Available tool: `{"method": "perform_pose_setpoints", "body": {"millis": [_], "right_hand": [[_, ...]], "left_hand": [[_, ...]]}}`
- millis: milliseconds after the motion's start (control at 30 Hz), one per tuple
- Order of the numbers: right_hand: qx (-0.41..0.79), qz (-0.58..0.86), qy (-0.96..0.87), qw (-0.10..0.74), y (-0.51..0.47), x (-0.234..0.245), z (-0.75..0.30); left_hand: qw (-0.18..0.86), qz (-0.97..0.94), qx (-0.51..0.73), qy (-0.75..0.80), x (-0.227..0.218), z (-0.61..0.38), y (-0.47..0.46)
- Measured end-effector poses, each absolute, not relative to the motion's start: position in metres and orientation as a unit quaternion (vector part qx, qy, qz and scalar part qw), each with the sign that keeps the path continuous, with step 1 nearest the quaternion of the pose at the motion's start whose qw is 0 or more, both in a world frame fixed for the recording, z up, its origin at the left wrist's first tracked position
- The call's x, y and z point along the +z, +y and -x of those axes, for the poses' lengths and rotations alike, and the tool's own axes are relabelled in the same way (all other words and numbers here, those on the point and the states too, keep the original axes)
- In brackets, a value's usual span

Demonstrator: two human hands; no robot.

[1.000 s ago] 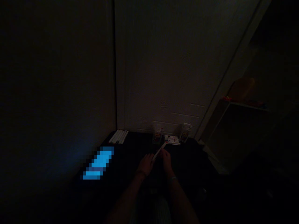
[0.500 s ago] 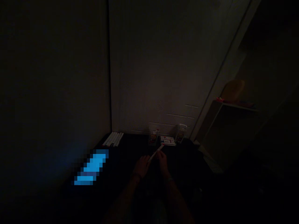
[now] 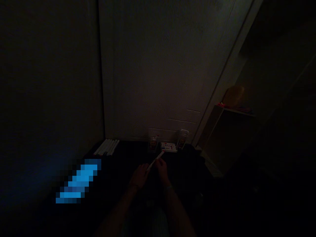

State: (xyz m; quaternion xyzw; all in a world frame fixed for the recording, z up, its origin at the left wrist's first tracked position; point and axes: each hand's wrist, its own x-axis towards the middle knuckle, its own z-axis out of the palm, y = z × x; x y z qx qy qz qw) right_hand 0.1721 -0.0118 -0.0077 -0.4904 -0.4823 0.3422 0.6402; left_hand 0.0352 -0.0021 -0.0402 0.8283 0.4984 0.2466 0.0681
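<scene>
In dim light, a slim white marker (image 3: pixel 152 164) with a reddish far end slants up and right above the dark tabletop (image 3: pixel 133 154). My left hand (image 3: pixel 140 174) is closed around its near end. Beside its upper part, my right hand (image 3: pixel 161 167) has its fingers closed on the marker too. Just beyond the far tip lies a flat group of white markers (image 3: pixel 170 147) with dark and red marks. Clear plastic packs stand on either side of that group, a left pack (image 3: pixel 152 143) and a right pack (image 3: pixel 182 139). Finger details are hard to make out.
A row of several white markers (image 3: pixel 107 147) lies at the back left. Nearer, a blurred-out blue glowing screen (image 3: pixel 80 180) rests on the left. A pale wall (image 3: pixel 153 82) rises behind the table. At right stands a cabinet (image 3: pixel 213 131) with a yellowish rounded object (image 3: pixel 234 95) on top.
The view has turned slightly right, so everything sits farther left in the picture. Both hands stay on the marker, with little visible change in their grip.
</scene>
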Motion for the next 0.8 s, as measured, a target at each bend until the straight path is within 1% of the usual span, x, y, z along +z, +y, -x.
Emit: {"method": "perform_pose_setpoints", "body": {"millis": [167, 400, 567, 800], "right_hand": [[0.351, 0.526, -0.451, 0.629, -0.009, -0.011, -0.176], [0.313, 0.538, -0.512, 0.592, -0.013, -0.009, -0.173], [0.31, 0.543, -0.497, 0.601, -0.016, -0.005, -0.171], [0.303, 0.544, -0.496, 0.605, -0.01, -0.013, -0.173]], "left_hand": [[0.064, -0.83, 0.258, 0.491, -0.036, -0.035, -0.003], [0.058, -0.834, 0.245, 0.49, -0.031, -0.034, -0.005], [0.068, -0.833, 0.242, 0.492, -0.028, -0.035, -0.005], [0.068, -0.835, 0.245, 0.487, -0.031, -0.035, -0.005]]}}
